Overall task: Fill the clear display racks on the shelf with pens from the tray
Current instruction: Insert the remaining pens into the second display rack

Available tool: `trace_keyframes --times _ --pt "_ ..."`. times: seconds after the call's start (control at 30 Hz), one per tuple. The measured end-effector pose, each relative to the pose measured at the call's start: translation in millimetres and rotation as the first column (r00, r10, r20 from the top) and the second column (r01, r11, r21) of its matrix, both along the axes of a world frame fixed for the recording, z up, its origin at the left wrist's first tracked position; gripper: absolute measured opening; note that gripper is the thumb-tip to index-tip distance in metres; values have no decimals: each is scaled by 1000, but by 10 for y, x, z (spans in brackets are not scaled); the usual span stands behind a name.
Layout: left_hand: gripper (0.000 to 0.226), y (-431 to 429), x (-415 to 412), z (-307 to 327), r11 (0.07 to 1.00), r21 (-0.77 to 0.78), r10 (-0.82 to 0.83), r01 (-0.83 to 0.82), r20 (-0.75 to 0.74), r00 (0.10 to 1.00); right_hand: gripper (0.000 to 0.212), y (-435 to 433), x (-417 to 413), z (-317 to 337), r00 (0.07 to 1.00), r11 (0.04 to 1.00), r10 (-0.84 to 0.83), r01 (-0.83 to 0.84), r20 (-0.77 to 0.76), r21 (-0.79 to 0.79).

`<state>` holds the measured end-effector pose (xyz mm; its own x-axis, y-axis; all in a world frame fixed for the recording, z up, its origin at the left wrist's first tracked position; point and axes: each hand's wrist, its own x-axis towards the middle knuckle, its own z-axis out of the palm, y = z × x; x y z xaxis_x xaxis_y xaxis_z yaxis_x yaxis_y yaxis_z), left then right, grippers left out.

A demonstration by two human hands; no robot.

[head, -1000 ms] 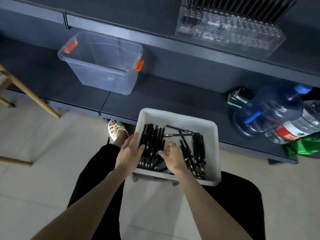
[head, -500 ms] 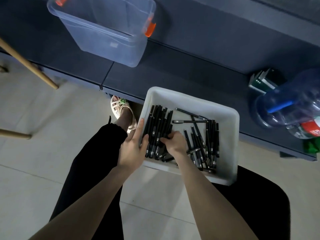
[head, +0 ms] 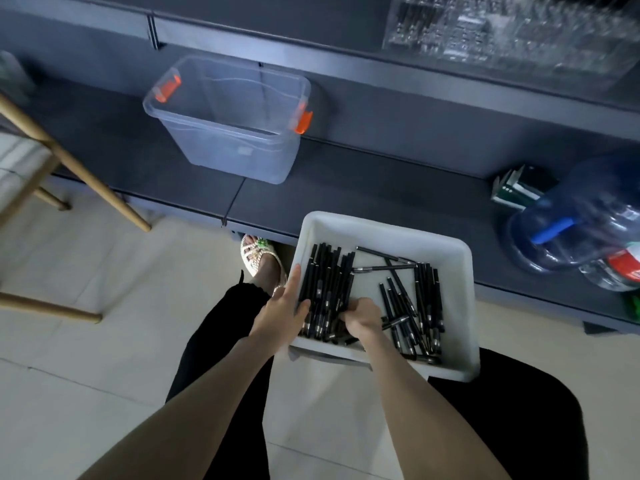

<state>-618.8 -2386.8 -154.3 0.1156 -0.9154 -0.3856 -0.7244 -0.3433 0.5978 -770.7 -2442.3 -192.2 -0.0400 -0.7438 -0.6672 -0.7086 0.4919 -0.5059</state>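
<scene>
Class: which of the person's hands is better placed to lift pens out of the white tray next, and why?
Right, probably. The right hand has its fingers curled into the pens in the tray; the left hand lies straight-fingered against the bundle's side, steadying rather than gripping.

display racks point(head: 512, 32): blurred, cut by top edge
right hand point(head: 360, 318) fingertips: buried among pens point(head: 325, 292)
water jug point(head: 581, 220): blurred
</scene>
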Motion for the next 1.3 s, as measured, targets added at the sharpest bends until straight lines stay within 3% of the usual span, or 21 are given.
trace_keyframes --times 0.17,0.27,0.37,0.5,0.6,0.77,0.9,1.07,1.2,1.3 --pt "65 -30 18 7 999 -17 50 -50 36 998 12 -45 -111 328 990 984 -71 90 126 -156" --pt "58 -163 -21 194 989 -133 78 -64 106 991 12 -186 -291 672 977 977 -17 62 213 -204" --pt "55 -406 -89 611 946 -315 -41 68 93 995 17 -332 -492 1142 940 985 -16 74 341 -157" --pt "56 -766 -149 1272 825 -484 -265 293 126 956 17 -506 -731 1869 946 924 104 22 305 -383" --pt "43 -944 -229 1761 766 -531 -331 362 155 931 8 -601 -780 2498 917 850 113 110 382 -515" --pt "16 -1129 -378 2423 714 -678 -236 175 3 972 22 -790 -736 3422 823 704 128 317 553 -635" --pt "9 -1357 -475 2791 700 -714 -183 15 -160 970 28 -1011 -653 3821 796 597 184 376 577 -709" --pt "21 -1756 -512 2934 715 -699 -181 -13 -202 963 43 -1437 -503 4041 840 510 151 385 521 -769" --pt "51 -2227 -386 2793 742 -670 -94 34 -54 994 48 -1880 -463 4059 912 371 64 356 405 -858" --pt "59 -2524 -286 2649 772 -634 -61 51 7 998 40 -2162 -449 4013 934 295 44 326 354 -898"
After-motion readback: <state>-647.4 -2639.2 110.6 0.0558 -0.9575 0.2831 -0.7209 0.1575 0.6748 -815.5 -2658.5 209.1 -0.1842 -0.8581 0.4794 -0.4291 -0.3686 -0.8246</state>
